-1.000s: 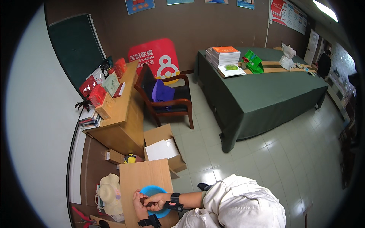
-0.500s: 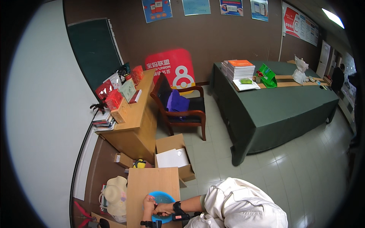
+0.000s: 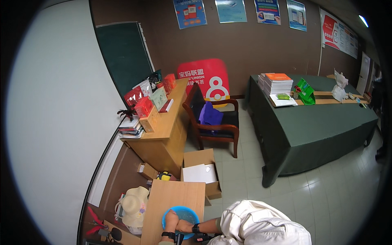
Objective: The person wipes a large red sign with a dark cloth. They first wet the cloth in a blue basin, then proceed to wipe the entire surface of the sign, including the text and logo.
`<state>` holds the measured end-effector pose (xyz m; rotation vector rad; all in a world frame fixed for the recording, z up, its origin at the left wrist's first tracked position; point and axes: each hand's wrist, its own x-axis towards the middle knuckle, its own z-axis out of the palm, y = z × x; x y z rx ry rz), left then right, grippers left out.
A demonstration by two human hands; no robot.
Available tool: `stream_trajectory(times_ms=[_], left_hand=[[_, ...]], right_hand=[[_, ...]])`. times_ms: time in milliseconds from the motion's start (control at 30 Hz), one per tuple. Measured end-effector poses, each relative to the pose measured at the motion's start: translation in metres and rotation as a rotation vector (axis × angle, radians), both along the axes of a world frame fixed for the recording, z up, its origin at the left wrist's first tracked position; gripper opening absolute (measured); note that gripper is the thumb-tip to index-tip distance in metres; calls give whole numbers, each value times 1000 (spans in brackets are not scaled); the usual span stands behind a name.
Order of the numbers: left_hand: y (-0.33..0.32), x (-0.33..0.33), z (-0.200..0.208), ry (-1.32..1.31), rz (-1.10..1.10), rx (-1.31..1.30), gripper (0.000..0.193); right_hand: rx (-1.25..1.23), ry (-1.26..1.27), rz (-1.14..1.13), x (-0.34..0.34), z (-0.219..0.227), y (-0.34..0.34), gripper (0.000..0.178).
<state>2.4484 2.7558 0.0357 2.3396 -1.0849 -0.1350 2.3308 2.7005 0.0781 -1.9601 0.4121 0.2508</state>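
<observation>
A round blue basin (image 3: pixel 197 215) with water in it stands on a small wooden table (image 3: pixel 177 192) at the lower middle. Over the basin my left hand (image 3: pixel 172 220) is closed, its knuckles up, a black band at its wrist. From the right, my right hand (image 3: pixel 185 226) reaches across the basin and touches or nearly touches the left; its fingers are curled and partly hidden behind the left hand. What the two hands hold, if anything, cannot be made out. A black strap is on the right wrist too.
An open cardboard box (image 3: pixel 210 189) with white sheets sits beyond the small table. A straw hat (image 3: pixel 134 204) is to its left. Farther off are a wooden desk (image 3: pixel 175 118), a chair (image 3: pixel 220 132) with purple cloth and a green-covered table (image 3: pixel 318 122).
The view has shifted, so the whole scene lies farther right and a little lower. My left hand now covers more of the right hand's fingers; both stay over the basin.
</observation>
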Motion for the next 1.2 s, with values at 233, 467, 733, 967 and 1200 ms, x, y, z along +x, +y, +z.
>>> stream_trajectory(times_ms=[233, 467, 733, 967, 1200], left_hand=[[-2, -8, -30, 23, 278, 206, 20], [5, -19, -4, 803, 603, -68, 26], [10, -26, 37, 1381, 722, -292, 33], [52, -42, 89, 1622, 252, -853, 45], [22, -87, 124, 1298, 254, -1022, 36]], right_hand=[[-82, -147, -93, -18, 4, 0, 42], [-172, 159, -48, -31, 48, -11, 63], [-34, 134, 42, -32, 50, -18, 55], [1280, 458, -243, -8, 86, -41, 44], [2027, 456, -131, -12, 94, -29, 51]])
